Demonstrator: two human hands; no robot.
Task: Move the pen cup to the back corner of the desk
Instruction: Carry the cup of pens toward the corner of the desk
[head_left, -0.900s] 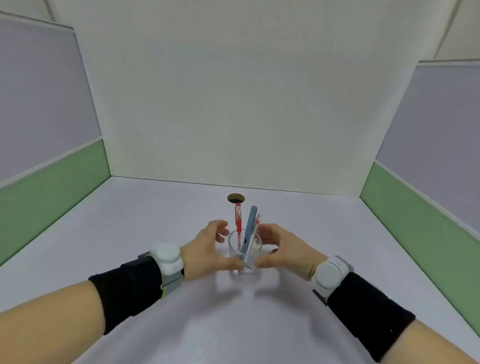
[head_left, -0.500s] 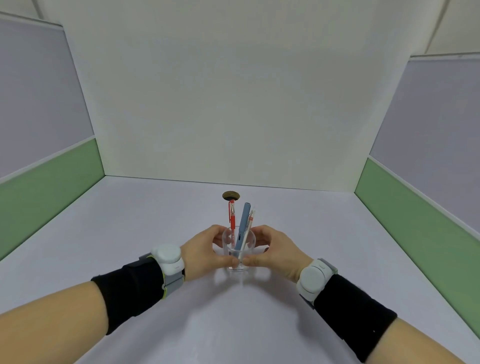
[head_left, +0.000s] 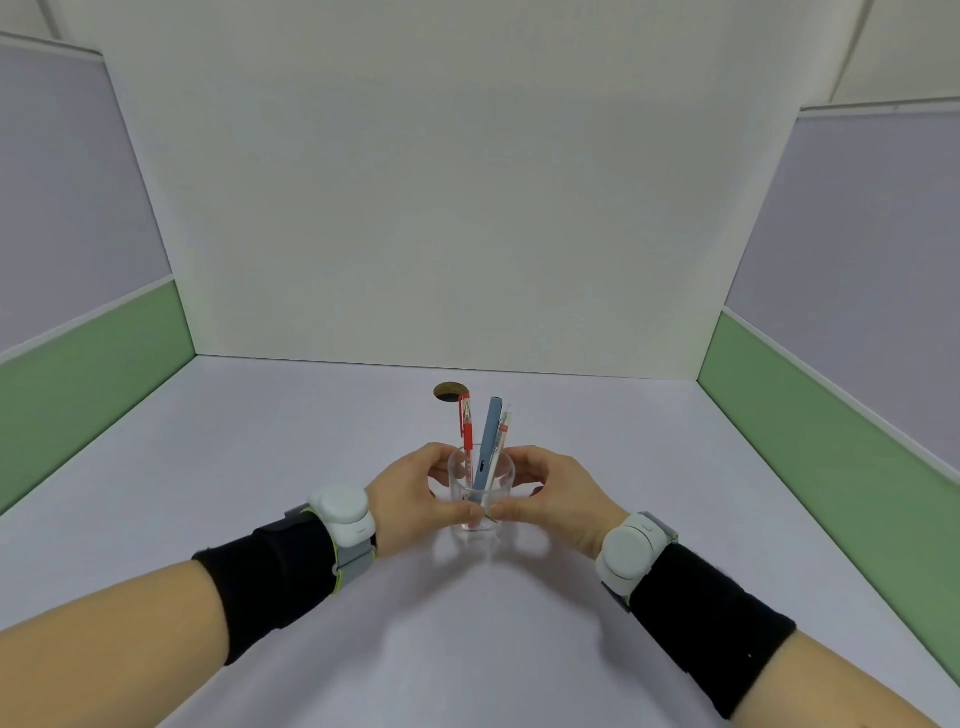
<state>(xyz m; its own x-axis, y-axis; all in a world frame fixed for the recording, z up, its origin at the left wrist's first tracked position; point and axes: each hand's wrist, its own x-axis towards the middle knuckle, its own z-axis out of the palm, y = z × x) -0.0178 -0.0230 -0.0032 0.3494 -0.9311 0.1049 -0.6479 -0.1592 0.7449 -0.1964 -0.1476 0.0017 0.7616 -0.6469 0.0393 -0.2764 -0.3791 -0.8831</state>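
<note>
Since a moment ago both hands have closed in: the left hand (head_left: 410, 491) and right hand (head_left: 558, 496), which were spread open beside the cup (head_left: 482, 493), now wrap it from either side, thumbs nearly meeting on the near wall and fingers curled round the far side. That looks like a finished two-handed grasp, so the reach is done and the carry has not begun; whether the base has left the desk (head_left: 260, 467) I cannot tell, though the cup appears to sit on or just above it. The cup is clear and upright, near the middle of the desk, a little in front of the cable hole (head_left: 451, 392) and well apart from both back corners. Inside it stand three pens: a red pen (head_left: 466, 428) on the left, nearly upright, a blue pen (head_left: 488, 447) leaning right, and a thin clear pen (head_left: 502, 431) just beside the blue one. All three rise well above the rim, so a tilt on the way back could tip them out; keeping the cup level matters.
</note>
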